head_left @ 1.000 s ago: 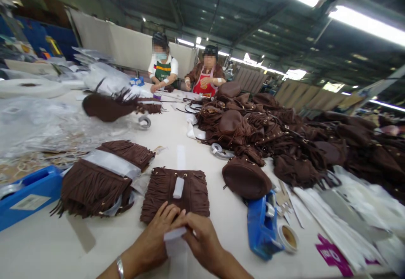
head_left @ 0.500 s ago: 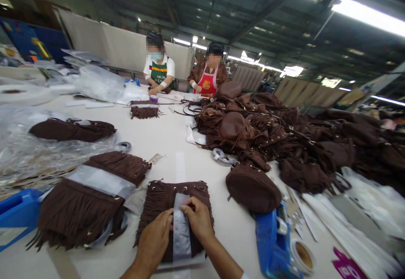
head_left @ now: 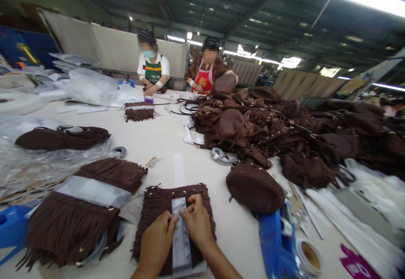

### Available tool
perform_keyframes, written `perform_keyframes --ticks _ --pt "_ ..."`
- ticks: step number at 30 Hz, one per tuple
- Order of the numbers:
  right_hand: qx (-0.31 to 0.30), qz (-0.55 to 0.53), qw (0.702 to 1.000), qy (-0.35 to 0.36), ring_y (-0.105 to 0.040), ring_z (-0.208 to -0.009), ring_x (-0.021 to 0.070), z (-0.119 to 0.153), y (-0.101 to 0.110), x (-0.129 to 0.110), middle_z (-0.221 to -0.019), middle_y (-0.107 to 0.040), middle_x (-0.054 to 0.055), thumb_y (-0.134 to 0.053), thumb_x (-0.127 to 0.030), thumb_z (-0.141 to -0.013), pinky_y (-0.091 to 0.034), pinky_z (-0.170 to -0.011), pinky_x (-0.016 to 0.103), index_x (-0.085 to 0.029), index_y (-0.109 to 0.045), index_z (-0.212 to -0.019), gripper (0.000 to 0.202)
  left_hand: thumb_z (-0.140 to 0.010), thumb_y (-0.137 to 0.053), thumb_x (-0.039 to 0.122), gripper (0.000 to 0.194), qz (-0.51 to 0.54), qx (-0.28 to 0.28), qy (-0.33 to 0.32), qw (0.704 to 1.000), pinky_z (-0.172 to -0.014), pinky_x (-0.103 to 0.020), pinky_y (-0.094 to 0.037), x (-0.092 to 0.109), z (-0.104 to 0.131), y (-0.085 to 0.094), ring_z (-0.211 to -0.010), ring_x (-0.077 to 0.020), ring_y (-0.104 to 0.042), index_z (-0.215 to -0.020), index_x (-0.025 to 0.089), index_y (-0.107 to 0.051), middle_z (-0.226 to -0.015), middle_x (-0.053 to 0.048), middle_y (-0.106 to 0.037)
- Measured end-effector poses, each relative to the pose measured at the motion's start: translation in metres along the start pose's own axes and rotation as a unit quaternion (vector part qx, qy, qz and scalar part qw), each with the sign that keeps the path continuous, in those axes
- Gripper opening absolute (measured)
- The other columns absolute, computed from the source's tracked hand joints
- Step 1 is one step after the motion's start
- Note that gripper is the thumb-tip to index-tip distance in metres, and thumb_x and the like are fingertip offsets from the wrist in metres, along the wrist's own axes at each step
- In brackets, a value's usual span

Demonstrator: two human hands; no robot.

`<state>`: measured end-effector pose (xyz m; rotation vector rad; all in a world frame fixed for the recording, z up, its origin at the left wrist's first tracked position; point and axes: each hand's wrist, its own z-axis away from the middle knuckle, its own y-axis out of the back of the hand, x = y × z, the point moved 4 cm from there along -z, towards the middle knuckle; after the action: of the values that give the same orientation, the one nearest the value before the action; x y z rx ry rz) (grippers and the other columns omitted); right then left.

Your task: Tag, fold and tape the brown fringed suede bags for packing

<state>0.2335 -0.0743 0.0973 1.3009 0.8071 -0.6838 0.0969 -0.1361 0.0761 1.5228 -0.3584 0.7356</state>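
Note:
In front of me a brown fringed bag point(head_left: 148, 224) with gold eyelets lies flat on the table. A shiny grey plastic strip point(head_left: 181, 249) runs lengthwise over its middle. My left hand point(head_left: 156, 239) is closed at the strip's left edge, thumb and fingertips pinched on it. From the right, my right hand point(head_left: 198, 222) pinches the strip's other edge with curled fingers. The fingertips of both hands are close together near the strip's upper part. Beneath the bag's lower end a pale sheet shows. My forearms and hands cover parts of the bag.
Left of me lies another fringed bag point(head_left: 72, 224) with a clear band point(head_left: 91, 190). A blue tape dispenser point(head_left: 278, 245), tape roll point(head_left: 310, 255) and round-bottomed bag point(head_left: 255, 186) sit right. Beyond is a bag heap point(head_left: 247, 123); two people point(head_left: 154, 70) point(head_left: 205, 74) work across the table.
My left hand's fingertips have come in onto the strip, nearer to my right hand. The right hand still pinches the strip. The view has shifted slightly.

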Motion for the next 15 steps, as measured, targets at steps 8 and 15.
perform_keyframes --ticks 8,15 --pt "-0.043 -0.025 0.997 0.064 -0.061 -0.067 0.018 0.002 -0.003 0.009 -0.072 -0.063 -0.001 -0.054 -0.032 -0.089 -0.041 -0.064 0.026 -0.023 -0.054 -0.081 0.012 -0.099 -0.037 0.041 0.039 -0.018 0.019 0.004 1.0 -0.064 -0.025 -0.041 0.001 -0.003 -0.004 -0.074 -0.0158 -0.067 -0.072 0.023 -0.06 -0.076 -0.002 -0.069" --pt "-0.065 -0.028 0.996 0.061 -0.063 -0.066 0.0199 -0.002 -0.005 0.012 -0.074 -0.067 0.001 -0.052 -0.039 -0.091 -0.044 -0.062 0.028 -0.024 -0.063 -0.092 0.019 -0.098 -0.038 0.039 0.042 -0.036 0.019 0.021 0.999 -0.062 -0.027 -0.04 0.001 -0.008 -0.007 -0.071 -0.0167 -0.067 -0.068 0.023 -0.062 -0.073 -0.004 -0.068"
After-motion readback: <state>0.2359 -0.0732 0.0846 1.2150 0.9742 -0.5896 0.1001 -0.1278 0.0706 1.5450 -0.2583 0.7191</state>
